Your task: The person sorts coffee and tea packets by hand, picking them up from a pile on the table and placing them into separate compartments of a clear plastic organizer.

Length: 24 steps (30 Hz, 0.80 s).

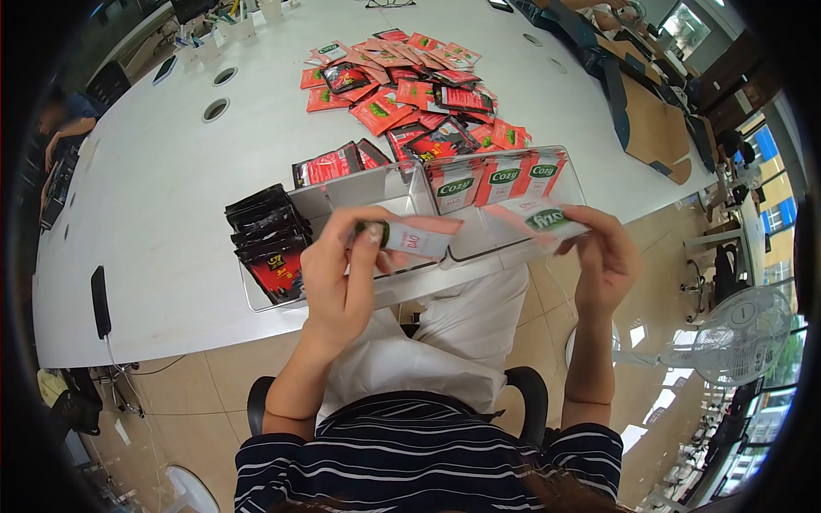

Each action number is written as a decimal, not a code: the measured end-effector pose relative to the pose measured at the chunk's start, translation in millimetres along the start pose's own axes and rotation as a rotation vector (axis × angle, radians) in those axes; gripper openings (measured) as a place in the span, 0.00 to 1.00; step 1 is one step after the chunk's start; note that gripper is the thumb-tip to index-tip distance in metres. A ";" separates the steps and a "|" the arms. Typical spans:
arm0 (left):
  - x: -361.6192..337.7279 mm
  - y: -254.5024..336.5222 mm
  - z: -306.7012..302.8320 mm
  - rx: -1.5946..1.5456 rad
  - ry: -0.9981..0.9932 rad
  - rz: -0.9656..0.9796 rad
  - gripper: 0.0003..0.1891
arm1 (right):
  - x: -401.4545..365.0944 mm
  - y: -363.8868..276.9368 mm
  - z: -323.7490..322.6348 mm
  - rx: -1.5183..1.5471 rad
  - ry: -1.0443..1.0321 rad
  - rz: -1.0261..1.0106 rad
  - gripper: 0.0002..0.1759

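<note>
Striped shirt [410, 453] closest; left hand [338, 274] grip clamps pink sachet [419, 237], right hand [609, 256] clamps green-label sachet [543, 221] over clear tray [338, 198] at bench [154, 214] edge, Cozy packs [500, 179] inside.

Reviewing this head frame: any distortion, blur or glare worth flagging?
Head view: strong fisheye bows the white table edge, with black vignetting in the corners; the left hand and its pink packet are slightly motion-smeared, as are the right hand and its Cozy packet; the loose sachets behind are readable; lighting is soft and even, with glare only on the floor tiles.
</note>
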<state>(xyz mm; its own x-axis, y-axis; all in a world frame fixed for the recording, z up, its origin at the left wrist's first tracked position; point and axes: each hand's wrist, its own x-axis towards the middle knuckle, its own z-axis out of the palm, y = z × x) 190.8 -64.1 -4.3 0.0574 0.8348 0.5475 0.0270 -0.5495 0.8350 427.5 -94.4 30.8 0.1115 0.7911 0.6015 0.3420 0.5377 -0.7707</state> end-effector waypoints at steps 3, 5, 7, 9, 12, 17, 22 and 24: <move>2.3 -4.6 1.0 -0.225 0.020 -0.227 0.11 | 6.6 14.7 -17.9 0.047 0.024 -0.028 0.11; 6.7 -6.1 -2.4 -0.307 -0.032 -0.259 0.13 | 6.2 30.4 -31.9 -0.025 -0.007 -0.013 0.10; 10.3 -1.6 -4.6 -0.311 -0.049 -0.292 0.12 | 14.8 32.7 -26.3 -0.206 0.023 0.005 0.10; 14.6 -4.0 -5.0 -0.243 -0.068 -0.204 0.11 | 23.9 32.4 -22.2 -0.270 0.059 0.045 0.12; 16.9 0.5 -2.5 -0.268 -0.058 -0.202 0.10 | 35.5 33.4 -21.1 -0.202 0.090 0.086 0.21; 14.0 -16.8 -19.3 -0.377 -0.175 -0.141 0.15 | 44.3 39.6 -23.9 -0.367 -0.027 0.056 0.13; 15.2 -9.8 -17.6 -0.371 -0.214 -0.198 0.15 | 51.9 46.1 -24.6 -0.470 -0.267 -0.091 0.07; 14.4 -13.5 -15.8 -0.275 -0.209 -0.182 0.12 | 54.3 51.9 -19.7 -0.447 -0.333 -0.070 0.07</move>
<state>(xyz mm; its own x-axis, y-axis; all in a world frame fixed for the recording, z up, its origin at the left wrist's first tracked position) 175.5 -44.1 -6.9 0.2793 0.8773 0.3902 -0.2110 -0.3404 0.9163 469.7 -29.4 27.5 -0.2016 0.8464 0.4929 0.7083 0.4736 -0.5236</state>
